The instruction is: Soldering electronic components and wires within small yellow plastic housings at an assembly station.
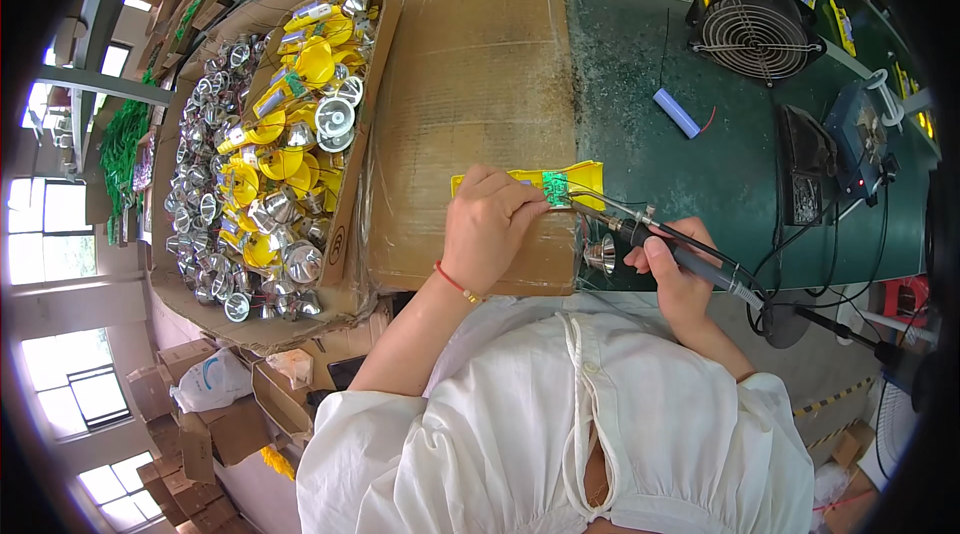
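Observation:
A yellow plastic housing [588,175] lies across the cardboard sheet, in front of my body. On its right half sits a small green circuit board [555,190] with thin dark wires. My left hand [485,226] rests over the housing's left part, thumb and fingertips pinched at the board's edge; what they pinch is too small to make out. In my right hand [680,279] is a soldering iron [690,258], its tip pointing left at the board. A silvery lamp reflector [601,254] lies just below the housing's right end.
A large carton [350,174] at left holds many reflectors and yellow housings. On the green mat [640,64] lies a blue cylindrical battery [677,114] with wires. A black fan [755,29] and a blue soldering station [855,139] stand at right; cables trail near my right hand.

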